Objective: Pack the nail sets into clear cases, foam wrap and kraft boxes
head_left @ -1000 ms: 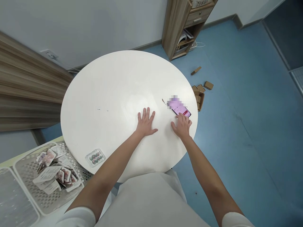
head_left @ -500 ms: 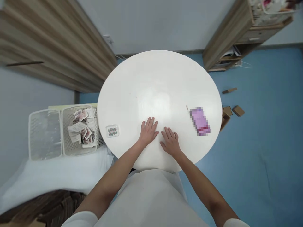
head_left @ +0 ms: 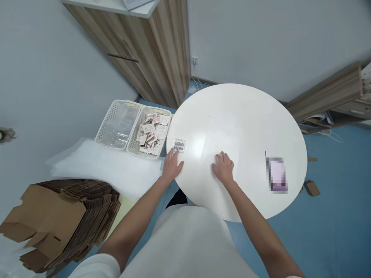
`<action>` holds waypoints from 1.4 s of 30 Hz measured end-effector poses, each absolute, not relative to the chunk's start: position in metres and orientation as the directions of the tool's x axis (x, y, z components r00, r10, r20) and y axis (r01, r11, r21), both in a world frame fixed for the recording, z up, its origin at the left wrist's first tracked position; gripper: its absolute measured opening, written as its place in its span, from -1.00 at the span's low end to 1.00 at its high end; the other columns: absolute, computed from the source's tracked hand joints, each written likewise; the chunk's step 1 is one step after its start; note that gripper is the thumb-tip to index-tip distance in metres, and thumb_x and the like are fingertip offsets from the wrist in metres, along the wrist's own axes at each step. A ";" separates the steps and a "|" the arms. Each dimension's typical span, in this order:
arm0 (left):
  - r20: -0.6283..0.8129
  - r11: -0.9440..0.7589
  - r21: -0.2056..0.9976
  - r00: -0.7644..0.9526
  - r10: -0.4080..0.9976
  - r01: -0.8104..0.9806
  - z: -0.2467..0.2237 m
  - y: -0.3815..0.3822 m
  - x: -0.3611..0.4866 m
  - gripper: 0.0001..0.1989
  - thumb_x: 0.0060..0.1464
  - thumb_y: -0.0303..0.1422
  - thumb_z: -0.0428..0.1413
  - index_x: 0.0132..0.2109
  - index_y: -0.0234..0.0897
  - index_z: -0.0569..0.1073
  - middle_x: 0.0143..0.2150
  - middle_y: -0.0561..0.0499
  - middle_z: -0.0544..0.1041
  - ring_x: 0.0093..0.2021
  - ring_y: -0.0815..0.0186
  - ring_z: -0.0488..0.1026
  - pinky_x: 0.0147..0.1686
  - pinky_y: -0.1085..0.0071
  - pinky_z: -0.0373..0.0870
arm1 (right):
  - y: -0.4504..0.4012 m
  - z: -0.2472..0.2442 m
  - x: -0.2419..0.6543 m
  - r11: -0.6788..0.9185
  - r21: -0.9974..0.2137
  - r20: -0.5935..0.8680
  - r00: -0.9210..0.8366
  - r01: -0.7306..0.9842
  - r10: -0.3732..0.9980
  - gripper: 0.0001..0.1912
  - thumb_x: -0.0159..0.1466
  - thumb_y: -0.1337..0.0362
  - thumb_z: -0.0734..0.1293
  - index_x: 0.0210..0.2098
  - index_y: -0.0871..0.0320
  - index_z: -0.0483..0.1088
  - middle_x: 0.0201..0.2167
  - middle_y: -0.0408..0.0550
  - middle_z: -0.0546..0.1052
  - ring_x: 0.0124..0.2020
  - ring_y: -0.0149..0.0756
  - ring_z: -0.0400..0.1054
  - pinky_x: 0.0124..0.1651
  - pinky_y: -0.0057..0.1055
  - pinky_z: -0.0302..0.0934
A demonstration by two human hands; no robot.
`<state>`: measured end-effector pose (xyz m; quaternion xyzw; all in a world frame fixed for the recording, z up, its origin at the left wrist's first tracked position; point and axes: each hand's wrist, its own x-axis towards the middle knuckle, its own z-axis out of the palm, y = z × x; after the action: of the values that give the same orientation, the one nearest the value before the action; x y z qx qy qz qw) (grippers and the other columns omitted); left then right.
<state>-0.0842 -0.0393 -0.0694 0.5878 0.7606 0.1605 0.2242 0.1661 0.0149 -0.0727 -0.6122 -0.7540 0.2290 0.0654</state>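
My left hand point(head_left: 171, 166) is at the left edge of the round white table point(head_left: 240, 116), fingers apart. Its fingertips reach the near edge of a small clear plastic case point(head_left: 179, 145) that holds several small coloured pieces. Whether they press on the case, I cannot tell. Over the near middle of the tabletop rests my right hand point(head_left: 224, 168), palm down, fingers loosely spread, holding nothing. Far to its right lies a pixelated purple phone-like object point(head_left: 277, 174), with a small dark charm point(head_left: 265, 153) beside it.
Left of the table stand a basket of printed cards point(head_left: 149, 133) and a basket of clear plastic pieces point(head_left: 118, 123). White sheets point(head_left: 107, 166) and stacked flat cardboard boxes point(head_left: 63, 220) lie nearer. A wooden cabinet point(head_left: 162, 50) stands behind; a cardboard piece point(head_left: 312, 188) is on the floor.
The view has swung left, so the table sits further right. My left hand has moved left across the table to the plastic case, away from my right hand, which stays on the tabletop.
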 end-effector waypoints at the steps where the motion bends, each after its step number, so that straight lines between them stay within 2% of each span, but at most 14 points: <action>1: -0.165 0.292 0.561 -0.241 0.957 0.775 -0.072 -0.036 -0.093 -0.41 0.01 -0.24 0.00 0.18 -0.27 0.06 0.26 -0.16 -0.04 0.24 0.06 -0.11 0.14 0.09 -0.05 | 0.017 -0.070 0.149 0.117 -0.510 -0.218 -0.260 0.852 0.941 -0.53 0.15 0.21 0.17 0.06 0.14 0.15 0.18 0.10 0.11 0.20 -0.05 -0.09 0.12 -0.03 -0.15; 3: -0.218 0.356 0.656 -0.284 0.934 0.666 -0.079 -0.028 -0.107 -0.37 -0.01 -0.30 0.01 0.20 -0.29 0.00 0.25 -0.17 -0.02 0.24 0.09 -0.09 0.15 0.14 -0.03 | 0.021 -0.066 0.113 0.001 -0.684 -0.317 -0.299 0.729 0.900 -0.50 0.12 0.21 0.20 0.06 0.14 0.16 0.14 0.06 0.19 0.15 -0.13 0.03 0.12 -0.14 -0.05; 5: -0.300 0.423 0.715 -0.302 0.905 0.557 -0.086 -0.020 -0.116 -0.33 -0.03 -0.35 0.02 0.22 -0.31 -0.03 0.23 -0.18 0.02 0.22 0.11 -0.03 0.14 0.20 0.01 | 0.025 -0.064 0.078 -0.215 -0.798 -0.432 -0.285 0.564 0.856 -0.45 0.09 0.21 0.21 0.09 0.10 0.12 0.11 0.01 0.23 0.10 -0.20 0.13 0.07 -0.22 0.07; 8: -0.387 0.481 0.750 -0.288 0.876 0.454 -0.095 -0.011 -0.124 -0.32 -0.06 -0.39 0.03 0.21 -0.30 -0.01 0.21 -0.18 0.07 0.19 0.12 0.05 0.11 0.23 0.08 | 0.026 -0.061 0.036 -0.434 -0.829 -0.537 -0.287 0.353 0.793 -0.35 0.04 0.26 0.25 0.13 0.10 0.06 0.15 -0.01 0.18 0.13 -0.22 0.10 0.07 -0.26 0.10; 12: -0.406 0.470 0.794 -0.238 0.882 0.385 -0.099 -0.008 -0.129 -0.38 -0.11 -0.43 0.04 0.16 -0.30 0.13 0.16 -0.17 0.14 0.13 0.12 0.15 0.06 0.27 0.15 | 0.021 -0.058 0.014 -0.521 -0.822 -0.568 -0.273 0.230 0.776 -0.31 -0.01 0.34 0.27 0.14 0.11 0.08 0.15 -0.03 0.19 0.17 -0.23 0.04 0.11 -0.28 0.06; 15: -0.395 0.437 0.834 -0.188 0.899 0.336 -0.098 -0.015 -0.127 -0.42 -0.11 -0.46 0.04 0.13 -0.26 0.19 0.11 -0.14 0.20 0.06 0.16 0.25 0.00 0.30 0.22 | 0.010 -0.056 0.020 -0.511 -0.831 -0.554 -0.233 0.221 0.799 -0.32 -0.01 0.35 0.27 0.13 0.13 0.10 0.13 -0.02 0.22 0.16 -0.24 0.06 0.11 -0.30 0.06; 20: -0.322 0.311 0.891 -0.024 0.947 0.331 -0.091 -0.035 -0.102 -0.44 -0.08 -0.49 0.00 0.13 -0.22 0.18 0.06 -0.09 0.24 0.04 0.24 0.27 0.03 0.31 0.23 | -0.023 -0.058 0.059 -0.411 -0.860 -0.463 -0.123 0.301 0.878 -0.39 0.03 0.35 0.24 0.11 0.09 0.14 0.14 -0.02 0.21 0.12 -0.26 0.13 0.08 -0.27 0.11; 29: -0.319 0.186 0.901 0.308 0.896 0.392 -0.073 -0.054 -0.020 -0.47 -0.10 -0.50 0.01 0.10 -0.33 0.23 0.05 -0.16 0.25 0.00 0.23 0.32 -0.02 0.34 0.27 | -0.079 -0.067 0.162 -0.294 -0.807 -0.347 -0.009 0.512 0.938 -0.49 0.04 0.42 0.18 0.01 0.08 0.25 0.15 -0.04 0.17 0.10 -0.29 0.15 0.07 -0.24 0.13; 33: -0.350 0.192 0.884 0.331 0.876 0.426 -0.068 -0.057 0.009 -0.47 -0.09 -0.47 0.00 0.10 -0.36 0.21 0.05 -0.17 0.26 -0.02 0.24 0.32 -0.06 0.37 0.27 | -0.083 -0.066 0.193 -0.264 -0.768 -0.355 -0.044 0.584 0.934 -0.46 0.04 0.45 0.15 0.04 0.08 0.23 0.16 -0.04 0.16 0.11 -0.28 0.13 0.09 -0.24 0.11; 42: -0.373 0.207 0.826 0.233 0.898 0.524 -0.076 -0.062 0.038 -0.54 -0.10 -0.46 -0.02 0.03 -0.31 0.29 0.00 -0.10 0.31 -0.07 0.28 0.33 -0.11 0.41 0.24 | -0.072 -0.078 0.222 -0.128 -0.732 -0.350 -0.209 0.669 0.913 -0.46 0.04 0.44 0.15 0.05 0.17 0.22 0.15 0.02 0.16 0.09 -0.26 0.16 0.07 -0.27 0.11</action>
<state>0.0378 -0.0623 -0.0764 0.6017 0.5908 0.1856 0.5045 0.2222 -0.0718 -0.0777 -0.6131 -0.6453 0.4335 0.1407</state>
